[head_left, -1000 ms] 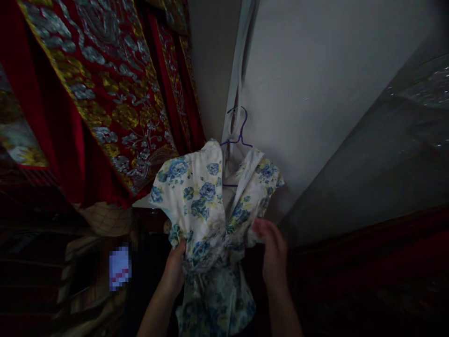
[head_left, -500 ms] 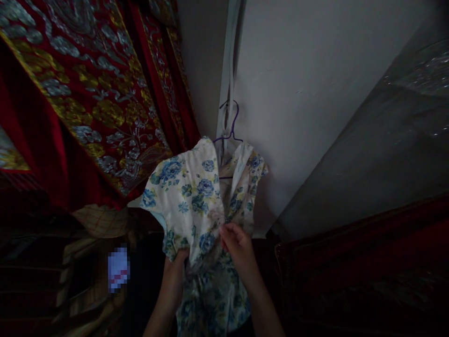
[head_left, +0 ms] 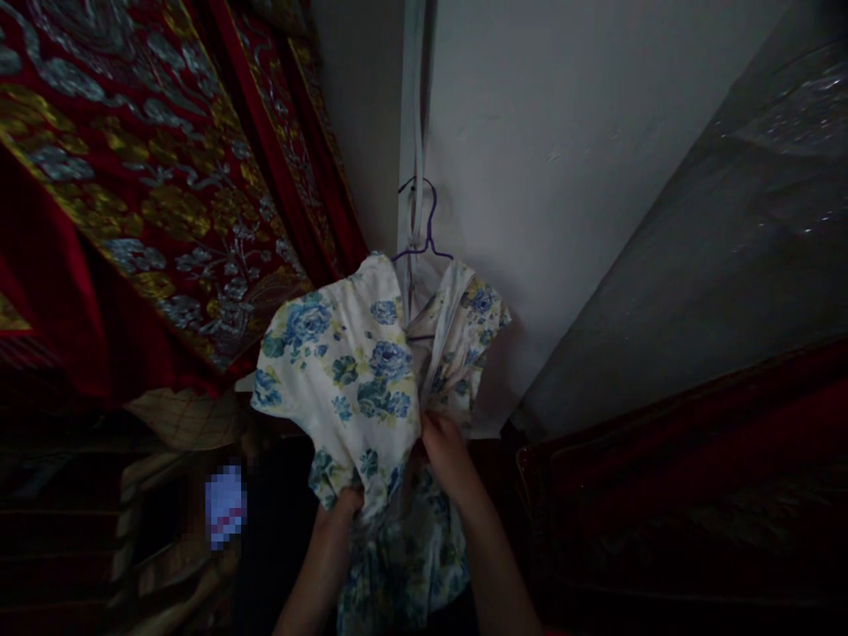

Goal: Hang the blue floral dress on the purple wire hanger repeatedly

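A white dress [head_left: 344, 353] with blue and green flowers hangs by its shoulders on a thin purple hanger [head_left: 432, 216]. The hanger's hook sits at a pale vertical strip on the wall. My left hand [head_left: 341, 517] grips the dress at its left side near the waist, the thumb on top and the other fingers hidden by cloth. My right hand [head_left: 447, 450] is closed at the front opening, on the edge of the left front panel, with its fingertips partly inside the opening. Below both hands the floral skirt hangs down.
Red cloth [head_left: 165, 194] with gold and silver embroidery hangs at the left. A pale wall [head_left: 543, 159] stands behind the dress. At lower left are a wooden chair [head_left: 149, 495] and a blurred patch. Dark red fabric [head_left: 695, 459] lies at the right.
My right hand has changed from a fingertip pinch at the front edge to reaching further into the opening. The left side of the dress is pulled slightly down and outward. The view shifted a little.
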`<move>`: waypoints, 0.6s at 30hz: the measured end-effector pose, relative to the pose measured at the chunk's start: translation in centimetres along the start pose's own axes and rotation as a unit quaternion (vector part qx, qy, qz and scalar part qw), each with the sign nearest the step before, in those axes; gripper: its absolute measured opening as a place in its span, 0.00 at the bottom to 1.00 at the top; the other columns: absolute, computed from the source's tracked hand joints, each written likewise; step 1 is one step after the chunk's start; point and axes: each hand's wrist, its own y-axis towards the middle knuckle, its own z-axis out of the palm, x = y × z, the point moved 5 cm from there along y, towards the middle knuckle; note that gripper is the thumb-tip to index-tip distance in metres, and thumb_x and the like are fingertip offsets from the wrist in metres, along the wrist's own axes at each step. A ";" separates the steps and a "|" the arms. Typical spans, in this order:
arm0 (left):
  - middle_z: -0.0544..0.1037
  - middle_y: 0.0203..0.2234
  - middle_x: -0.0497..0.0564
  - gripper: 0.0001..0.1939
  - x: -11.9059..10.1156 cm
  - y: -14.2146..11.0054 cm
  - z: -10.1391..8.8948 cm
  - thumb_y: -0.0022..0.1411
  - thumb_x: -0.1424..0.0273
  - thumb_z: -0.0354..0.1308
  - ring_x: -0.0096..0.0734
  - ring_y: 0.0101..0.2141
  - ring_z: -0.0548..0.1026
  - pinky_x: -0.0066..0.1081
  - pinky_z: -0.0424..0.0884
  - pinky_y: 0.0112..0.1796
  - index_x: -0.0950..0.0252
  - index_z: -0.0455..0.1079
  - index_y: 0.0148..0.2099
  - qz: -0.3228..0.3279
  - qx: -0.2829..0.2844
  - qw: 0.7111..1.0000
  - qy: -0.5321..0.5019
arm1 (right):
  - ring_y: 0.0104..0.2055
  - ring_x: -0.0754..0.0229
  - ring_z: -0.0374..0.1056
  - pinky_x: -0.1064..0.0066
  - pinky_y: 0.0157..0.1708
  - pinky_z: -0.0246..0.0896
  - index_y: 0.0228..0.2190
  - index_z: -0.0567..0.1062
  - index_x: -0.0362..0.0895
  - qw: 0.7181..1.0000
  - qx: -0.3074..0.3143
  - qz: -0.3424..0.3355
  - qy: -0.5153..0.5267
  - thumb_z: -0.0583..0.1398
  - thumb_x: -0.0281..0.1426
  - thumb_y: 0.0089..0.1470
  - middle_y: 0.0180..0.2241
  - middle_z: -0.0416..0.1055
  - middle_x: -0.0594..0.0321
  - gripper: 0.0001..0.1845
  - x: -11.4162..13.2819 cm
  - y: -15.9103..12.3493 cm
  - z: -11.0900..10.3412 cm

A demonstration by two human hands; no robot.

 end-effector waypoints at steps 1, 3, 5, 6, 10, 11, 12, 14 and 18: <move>0.82 0.41 0.56 0.24 -0.3 0.2 -0.3 0.48 0.62 0.65 0.53 0.48 0.79 0.44 0.74 0.50 0.66 0.75 0.48 0.024 -0.013 1.000 0.010 | 0.27 0.57 0.66 0.68 0.30 0.59 0.20 0.72 0.45 1.000 -0.003 0.012 -0.003 0.56 0.48 0.54 0.19 0.69 0.62 0.22 -0.5 0.1 -0.1; 0.80 0.44 0.55 0.26 -1.3 0.5 -1.1 0.52 0.61 0.65 0.49 0.48 0.78 0.43 0.72 0.52 0.65 0.72 0.53 0.117 -0.056 0.990 0.049 | 0.23 0.61 0.61 0.69 0.26 0.55 0.16 0.67 0.46 0.999 -0.006 0.031 -0.004 0.56 0.45 0.50 0.16 0.64 0.64 0.20 -1.6 0.0 -0.1; 0.74 0.52 0.56 0.31 -2.6 0.2 -1.9 0.54 0.62 0.67 0.48 0.53 0.73 0.43 0.69 0.55 0.63 0.67 0.59 0.274 -0.133 0.946 0.114 | 0.20 0.64 0.58 0.70 0.25 0.52 0.14 0.65 0.46 0.999 0.003 0.038 0.001 0.55 0.44 0.48 0.15 0.62 0.66 0.20 -2.3 -0.4 0.1; 0.71 0.55 0.57 0.34 -3.1 -0.2 -2.0 0.53 0.63 0.68 0.49 0.56 0.70 0.44 0.66 0.57 0.62 0.65 0.61 0.355 -0.170 0.907 0.153 | 0.20 0.64 0.57 0.70 0.24 0.52 0.13 0.65 0.46 0.999 0.008 0.038 0.003 0.55 0.45 0.47 0.14 0.61 0.66 0.20 -2.5 -0.7 0.3; 0.71 0.55 0.58 0.27 -2.7 -0.1 1.3 0.58 0.71 0.63 0.46 0.57 0.70 0.44 0.66 0.58 0.61 0.67 0.60 0.480 -0.042 0.828 0.285 | 0.18 0.66 0.55 0.71 0.22 0.50 0.13 0.65 0.46 0.996 0.062 0.058 0.031 0.58 0.50 0.45 0.13 0.60 0.67 0.23 -2.2 -2.0 1.7; 0.74 0.53 0.57 0.24 -2.2 0.3 2.6 0.60 0.74 0.60 0.45 0.55 0.72 0.43 0.68 0.56 0.61 0.68 0.59 0.458 0.037 0.837 0.296 | 0.17 0.67 0.55 0.72 0.21 0.49 0.13 0.65 0.46 0.994 0.080 0.058 0.041 0.59 0.51 0.45 0.13 0.60 0.67 0.24 -2.0 -2.3 2.0; 0.77 0.50 0.56 0.22 -1.6 0.7 3.8 0.60 0.75 0.57 0.43 0.52 0.75 0.41 0.70 0.54 0.61 0.69 0.58 0.426 0.103 0.848 0.297 | 0.17 0.67 0.54 0.72 0.21 0.49 0.13 0.66 0.46 0.993 0.096 0.054 0.050 0.60 0.53 0.46 0.12 0.59 0.68 0.26 -1.7 -2.5 2.2; 0.80 0.43 0.54 0.17 -1.0 1.3 5.4 0.61 0.75 0.54 0.41 0.46 0.78 0.37 0.73 0.48 0.63 0.72 0.53 0.365 0.167 0.872 0.281 | 0.16 0.68 0.54 0.72 0.21 0.48 0.13 0.66 0.45 0.990 0.121 0.042 0.058 0.61 0.57 0.47 0.12 0.59 0.68 0.30 -1.2 -2.9 2.3; 0.77 0.28 0.48 0.07 -0.4 1.5 6.4 0.64 0.71 0.53 0.34 0.31 0.76 0.29 0.71 0.36 0.64 0.72 0.34 0.317 0.171 0.895 0.261 | 0.15 0.69 0.54 0.74 0.18 0.45 0.15 0.69 0.43 0.984 0.134 0.055 0.099 0.62 0.60 0.47 0.11 0.61 0.67 0.34 -0.5 -3.4 1.5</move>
